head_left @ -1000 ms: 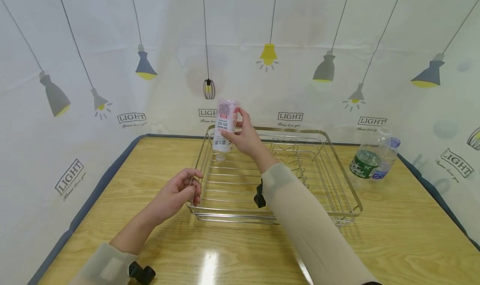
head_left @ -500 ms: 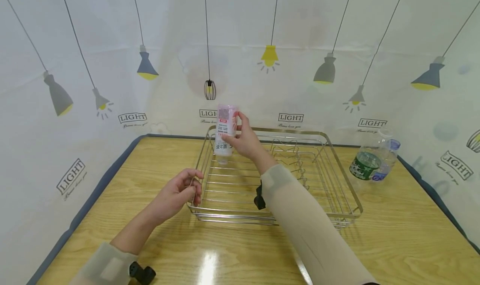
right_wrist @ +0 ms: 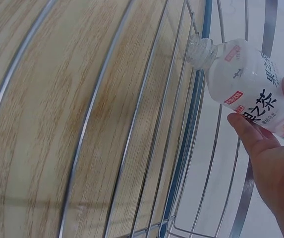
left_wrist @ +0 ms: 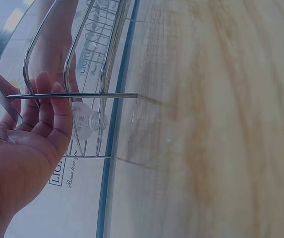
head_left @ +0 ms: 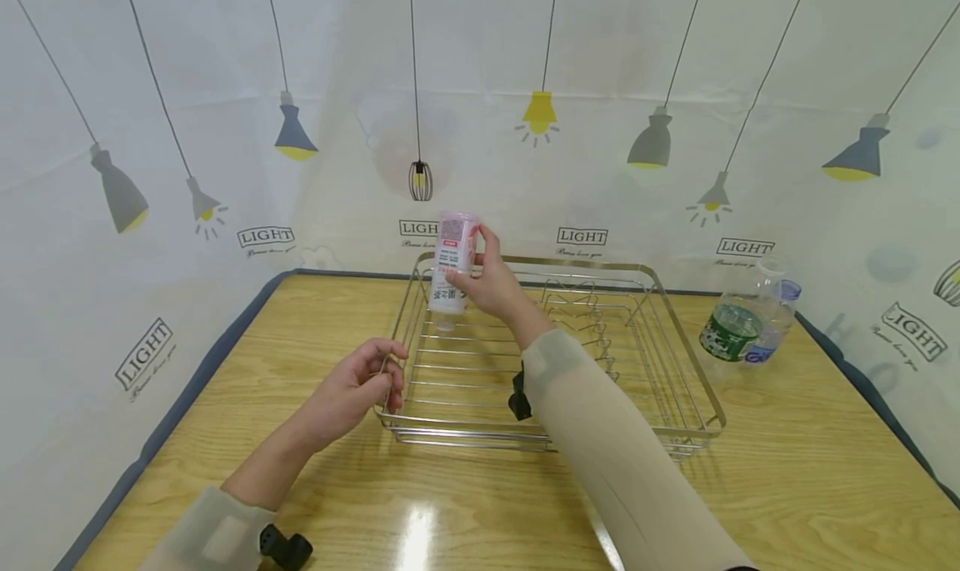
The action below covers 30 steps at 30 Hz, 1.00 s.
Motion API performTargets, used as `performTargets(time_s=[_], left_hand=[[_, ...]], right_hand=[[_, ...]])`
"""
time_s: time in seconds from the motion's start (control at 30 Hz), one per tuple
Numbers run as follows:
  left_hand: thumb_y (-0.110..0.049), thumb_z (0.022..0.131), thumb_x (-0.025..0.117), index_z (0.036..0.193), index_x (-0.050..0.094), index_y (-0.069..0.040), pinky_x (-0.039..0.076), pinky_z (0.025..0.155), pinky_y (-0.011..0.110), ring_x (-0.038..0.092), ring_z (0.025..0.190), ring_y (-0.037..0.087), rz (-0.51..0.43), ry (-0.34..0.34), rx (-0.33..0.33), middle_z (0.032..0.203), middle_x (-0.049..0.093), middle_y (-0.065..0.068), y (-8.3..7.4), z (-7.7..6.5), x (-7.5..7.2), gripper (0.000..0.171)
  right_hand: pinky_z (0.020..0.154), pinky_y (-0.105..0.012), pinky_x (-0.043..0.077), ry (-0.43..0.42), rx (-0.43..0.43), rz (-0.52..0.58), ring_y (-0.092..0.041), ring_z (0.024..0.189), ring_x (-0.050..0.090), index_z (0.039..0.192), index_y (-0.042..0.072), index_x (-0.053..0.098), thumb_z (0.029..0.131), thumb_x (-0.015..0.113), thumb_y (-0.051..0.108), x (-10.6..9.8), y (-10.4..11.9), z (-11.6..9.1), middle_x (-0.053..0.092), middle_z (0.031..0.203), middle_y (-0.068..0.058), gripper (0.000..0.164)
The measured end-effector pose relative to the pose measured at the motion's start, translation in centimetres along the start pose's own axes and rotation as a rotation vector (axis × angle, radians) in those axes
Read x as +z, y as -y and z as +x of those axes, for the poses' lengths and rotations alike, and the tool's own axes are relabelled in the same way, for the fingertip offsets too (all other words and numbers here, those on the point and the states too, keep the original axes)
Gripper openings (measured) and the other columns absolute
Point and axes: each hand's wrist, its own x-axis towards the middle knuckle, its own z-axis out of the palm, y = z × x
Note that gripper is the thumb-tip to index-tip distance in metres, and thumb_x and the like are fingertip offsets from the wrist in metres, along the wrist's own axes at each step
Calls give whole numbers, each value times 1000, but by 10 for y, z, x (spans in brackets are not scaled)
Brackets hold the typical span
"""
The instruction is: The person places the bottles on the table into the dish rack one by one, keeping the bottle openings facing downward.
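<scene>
Holding an upturned bottle [head_left: 452,258] over the wire rack [head_left: 600,263], apparently mid-placement, the right-hand grip [head_left: 493,281] should next seat the neck [right_wrist: 201,52], contact unclear, the left-hand grip [head_left: 354,392] clasping the rack.

Wooden table [head_left: 337,504], wire rack [head_left: 465,430], two clear bottles [head_left: 731,329]

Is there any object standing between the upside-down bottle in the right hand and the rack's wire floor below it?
Nothing visible. Below the bottle, held by the right hand, the rack's wires come first. The left hand is at the rack's left side, away from the bottle. Whether bottle and wires touch, I cannot tell.
</scene>
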Motion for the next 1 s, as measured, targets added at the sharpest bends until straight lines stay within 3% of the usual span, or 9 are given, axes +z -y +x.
performTargets(time_s=[0.17,0.4,0.73,1.0], left_hand=[[3,107,45,138,49,-2,62,77,31,66,86,18,-9,0,0,101,60,12,0,0,0,32],[2,108,45,138,49,-1,62,77,31,66,86,18,-10,2,-5,101,60,13,0,0,0,31],[2,109,44,138,49,-2,62,77,31,65,86,18,-29,10,-8,102,59,12,0,0,-1,30],[2,108,44,137,50,-5,62,78,30,65,86,17,-38,15,0,102,60,11,1,-1,-1,30]], right_hand=[[109,-53,60,24,-5,-12,-39,126,70,177,35,-1,102,78,13,0,0,0,53,159,-22,111],[117,-56,54,56,-18,-72,-39,136,64,177,33,1,101,79,15,-1,-1,-2,55,159,-22,111],[105,-50,62,74,17,-116,-38,128,66,178,30,4,103,79,20,0,-2,-1,57,151,-23,106],[106,-50,61,89,45,-175,-37,129,67,177,29,6,104,77,30,-1,-1,-4,56,155,-22,102]])
